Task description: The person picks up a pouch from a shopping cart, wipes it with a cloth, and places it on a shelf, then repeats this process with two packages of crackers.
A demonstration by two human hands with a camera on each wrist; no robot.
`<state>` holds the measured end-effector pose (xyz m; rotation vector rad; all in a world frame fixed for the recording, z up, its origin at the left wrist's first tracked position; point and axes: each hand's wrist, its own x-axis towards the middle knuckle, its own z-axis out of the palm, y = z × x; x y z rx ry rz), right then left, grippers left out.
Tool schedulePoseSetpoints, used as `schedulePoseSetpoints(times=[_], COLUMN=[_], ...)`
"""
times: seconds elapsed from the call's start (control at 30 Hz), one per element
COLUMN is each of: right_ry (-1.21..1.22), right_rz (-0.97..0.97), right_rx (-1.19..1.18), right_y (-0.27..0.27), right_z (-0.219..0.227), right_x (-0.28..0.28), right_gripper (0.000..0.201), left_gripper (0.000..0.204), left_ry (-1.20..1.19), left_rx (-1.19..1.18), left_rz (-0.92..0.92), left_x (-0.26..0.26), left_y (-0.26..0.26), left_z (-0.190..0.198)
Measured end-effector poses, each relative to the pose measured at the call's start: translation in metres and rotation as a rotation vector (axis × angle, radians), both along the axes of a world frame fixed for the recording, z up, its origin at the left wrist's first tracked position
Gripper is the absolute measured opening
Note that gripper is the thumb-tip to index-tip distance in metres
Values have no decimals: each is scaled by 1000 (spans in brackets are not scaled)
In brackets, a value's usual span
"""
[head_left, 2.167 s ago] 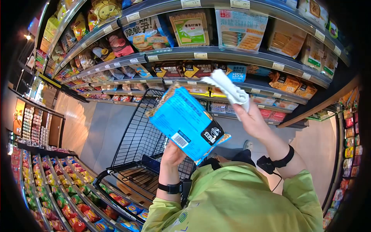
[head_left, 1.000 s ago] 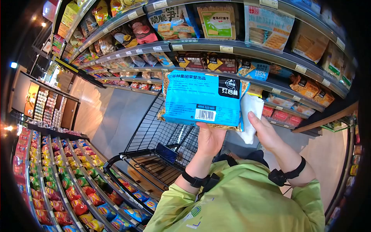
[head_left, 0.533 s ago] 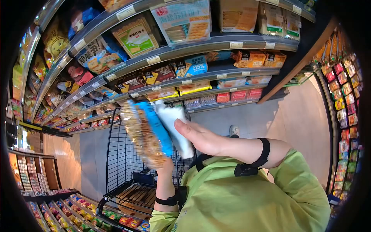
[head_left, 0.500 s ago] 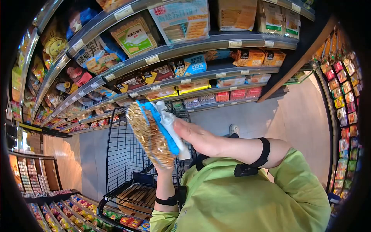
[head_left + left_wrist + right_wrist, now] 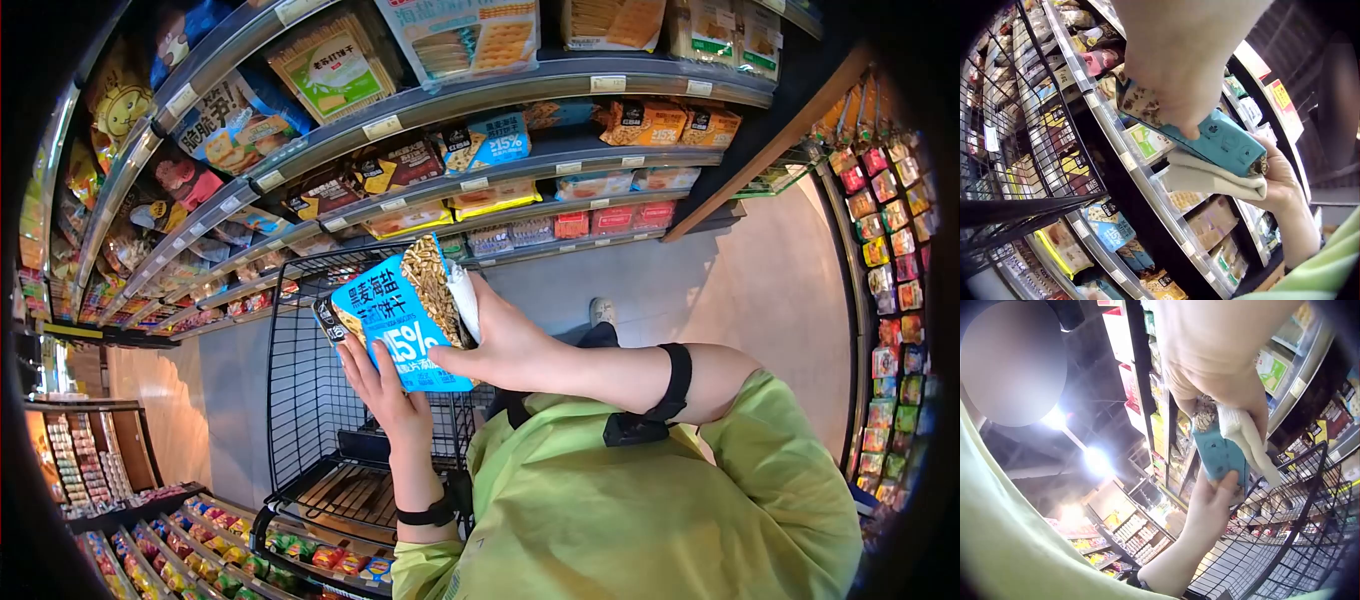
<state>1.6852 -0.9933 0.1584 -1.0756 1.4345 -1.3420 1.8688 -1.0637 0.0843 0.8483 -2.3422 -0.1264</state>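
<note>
A blue pack of soda crackers [image 5: 372,300] is held tilted at chest height, its printed front turned up in the head view. My left hand [image 5: 398,415] grips its lower left part, fingers across the front. In the right wrist view the left thumb lies along the pack's blue side [image 5: 1217,453]. My right hand [image 5: 515,345] holds the opposite end, thumb over the front. Between that palm and the pack is a folded white cloth [image 5: 463,298]. The left wrist view shows the cloth [image 5: 1210,178] lying along the pack, its end in the right hand.
Below the hands stands a black wire shopping cart [image 5: 290,400]. Shelves of crackers and snacks [image 5: 490,145] rise in front, with a similar blue pack [image 5: 500,138] among them. Snack bags [image 5: 225,550] fill a rack at lower left. Hanging goods [image 5: 885,300] line the right.
The pack has turned from its barcode back, past its side, to its front. The right hand brought the cloth in against the pack. The left fingers now lie over the front.
</note>
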Motion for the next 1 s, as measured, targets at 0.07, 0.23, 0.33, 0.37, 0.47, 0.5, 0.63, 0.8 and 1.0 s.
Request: schedulePoseSetpoints(times=[0.07, 0.23, 0.33, 0.37, 0.47, 0.5, 0.63, 0.8, 1.0], right_ry=[-28, -17, -82, -207, -362, -390, -425, -537, -541], right_rz=[-28, -153, -168, -81, 53, 96, 163, 222, 198], right_rx=[11, -72, -192, -41, 101, 93, 23, 114, 115], right_y=[-2, -14, -14, -9, -4, -4, 1, 0, 1], right_z=[-7, -50, -52, -32, -24, -25, -17, -21, -30], right_x=[-2, -2, -7, -13, -18, -19, -23, -31, -38], right_gripper=[74, 68, 66, 65, 63, 63, 63, 62, 57], left_gripper=[66, 89, 75, 70, 60, 60, 49, 50, 50], left_ry=[25, 437, 551, 531, 904, 902, 1087, 1070, 995], left_rx=[140, 745, 742, 746, 1286, 1285, 1643, 1712, 1662], left_rz=[-58, -269, -4, 121, 71, 73, 89, -4, -46], left_x=[0, 11, 19, 21, 33, 39, 56, 54, 52], left_y=[1, 1, -7, -9, -18, -20, -22, -21, -23], left_z=[7, 25, 24, 26, 27, 24, 11, 10, 7])
